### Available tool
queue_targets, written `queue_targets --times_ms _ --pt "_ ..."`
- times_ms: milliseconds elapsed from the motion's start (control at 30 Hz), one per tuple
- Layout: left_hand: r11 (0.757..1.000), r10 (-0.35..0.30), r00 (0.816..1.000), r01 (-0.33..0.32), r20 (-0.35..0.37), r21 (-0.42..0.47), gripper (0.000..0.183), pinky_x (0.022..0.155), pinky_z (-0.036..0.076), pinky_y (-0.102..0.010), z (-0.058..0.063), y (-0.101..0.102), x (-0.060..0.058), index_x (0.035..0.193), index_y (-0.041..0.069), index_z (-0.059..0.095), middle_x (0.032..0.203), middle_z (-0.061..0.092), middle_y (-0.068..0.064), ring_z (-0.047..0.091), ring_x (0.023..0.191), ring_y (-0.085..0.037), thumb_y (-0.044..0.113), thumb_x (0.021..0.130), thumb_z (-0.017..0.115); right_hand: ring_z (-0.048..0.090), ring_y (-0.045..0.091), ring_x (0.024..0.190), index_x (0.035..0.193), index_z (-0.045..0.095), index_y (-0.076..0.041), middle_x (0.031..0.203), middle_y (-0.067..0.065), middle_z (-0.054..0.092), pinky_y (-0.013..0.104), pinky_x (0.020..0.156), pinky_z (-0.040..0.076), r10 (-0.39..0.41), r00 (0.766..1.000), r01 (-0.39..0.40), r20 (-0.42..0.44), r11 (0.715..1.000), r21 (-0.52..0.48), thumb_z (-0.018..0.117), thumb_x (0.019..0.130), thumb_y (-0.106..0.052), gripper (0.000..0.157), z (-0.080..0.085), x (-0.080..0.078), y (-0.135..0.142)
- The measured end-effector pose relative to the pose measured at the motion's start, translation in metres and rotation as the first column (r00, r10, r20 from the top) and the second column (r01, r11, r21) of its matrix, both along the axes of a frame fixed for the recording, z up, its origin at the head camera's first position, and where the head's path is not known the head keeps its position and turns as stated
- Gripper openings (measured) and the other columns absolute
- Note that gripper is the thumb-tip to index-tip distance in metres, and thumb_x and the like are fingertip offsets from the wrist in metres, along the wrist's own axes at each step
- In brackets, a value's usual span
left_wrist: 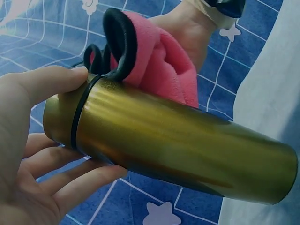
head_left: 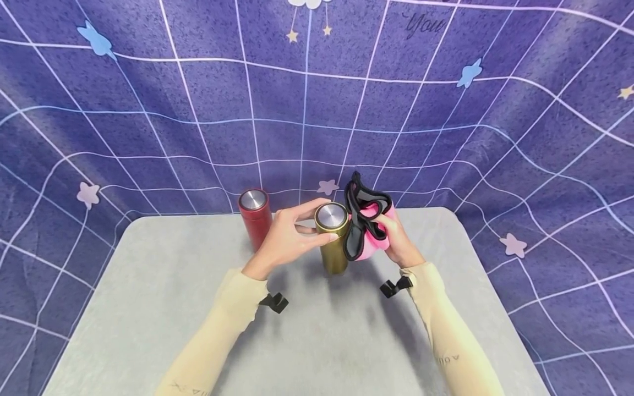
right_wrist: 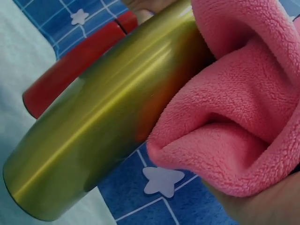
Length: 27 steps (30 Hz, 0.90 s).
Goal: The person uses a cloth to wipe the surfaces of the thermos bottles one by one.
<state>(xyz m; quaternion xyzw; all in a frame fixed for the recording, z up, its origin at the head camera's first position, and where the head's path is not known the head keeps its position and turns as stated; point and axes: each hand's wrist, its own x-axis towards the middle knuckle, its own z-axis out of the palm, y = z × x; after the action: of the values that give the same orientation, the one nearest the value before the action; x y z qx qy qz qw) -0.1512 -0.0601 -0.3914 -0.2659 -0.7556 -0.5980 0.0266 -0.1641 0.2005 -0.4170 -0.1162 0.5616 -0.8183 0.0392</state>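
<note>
My left hand (head_left: 287,236) grips a gold thermos bottle (head_left: 334,257) round its upper end, thumb on the near side and fingers on the far side. Its round silver top faces up, and a black ring (left_wrist: 79,117) shows below the cap in the left wrist view. In my right hand (head_left: 400,243) is a bunched pink fleece cloth (right_wrist: 248,93) with dark edging, held against the bottle's right side near the top. Folds of the cloth hide part of the right fingers. A red thermos bottle (head_left: 256,220) stands just behind the left hand, which partly covers it.
Both bottles are over a light grey table (head_left: 163,297). A blue-purple curtain (head_left: 208,99) with a line grid and stars hangs close behind the table and along its sides. Each sleeve cuff carries a small black wrist camera (head_left: 277,302).
</note>
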Motion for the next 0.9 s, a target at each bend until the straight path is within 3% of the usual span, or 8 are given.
queue_targets --times_ms 267,400,633,900 --pt "1.000 -0.019 0.999 0.018 -0.028 -0.021 0.060 0.089 0.065 -0.032 0.000 0.002 0.000 0.130 0.032 0.073 0.118 0.076 0.011 0.075 0.107 -0.013 0.017 0.078 0.097 0.066 0.009 0.111 0.127 0.071 -0.022 0.125 -0.006 0.074 0.022 0.098 0.055 0.072 0.997 -0.073 0.014 0.994 0.083 0.057 0.093 -0.003 0.041 0.011 -0.018 0.000" --pt "0.999 -0.034 0.998 0.033 -0.044 -0.021 0.057 0.088 0.065 -0.032 -0.001 0.003 0.001 0.127 0.030 0.073 0.115 0.075 0.009 0.074 0.107 -0.013 0.014 0.078 0.097 0.066 0.010 0.106 0.124 0.072 -0.020 0.120 -0.004 0.074 0.023 0.093 0.057 0.111 0.992 -0.118 0.055 0.983 0.140 0.060 0.093 -0.005 0.036 0.014 -0.023 0.001" --pt "0.998 -0.054 0.997 0.053 -0.060 -0.024 0.060 0.088 0.065 -0.031 -0.002 0.003 0.004 0.131 0.030 0.073 0.118 0.075 0.011 0.073 0.109 -0.012 0.015 0.078 0.097 0.065 0.011 0.114 0.142 0.059 -0.012 0.130 -0.004 0.072 0.025 0.097 0.057 0.148 0.984 -0.168 0.102 0.959 0.229 0.064 0.095 -0.011 0.047 0.018 -0.031 -0.001" --pt "0.999 -0.044 0.995 0.041 -0.085 -0.036 0.067 0.087 0.065 -0.030 -0.001 0.003 0.006 0.137 0.028 0.072 0.125 0.075 0.014 0.073 0.112 -0.011 0.016 0.076 0.098 0.063 0.014 0.118 0.149 0.053 -0.007 0.135 0.002 0.067 0.027 0.100 0.056 0.214 0.969 -0.243 0.126 0.921 0.304 0.064 0.095 -0.014 0.055 0.024 -0.040 -0.001"
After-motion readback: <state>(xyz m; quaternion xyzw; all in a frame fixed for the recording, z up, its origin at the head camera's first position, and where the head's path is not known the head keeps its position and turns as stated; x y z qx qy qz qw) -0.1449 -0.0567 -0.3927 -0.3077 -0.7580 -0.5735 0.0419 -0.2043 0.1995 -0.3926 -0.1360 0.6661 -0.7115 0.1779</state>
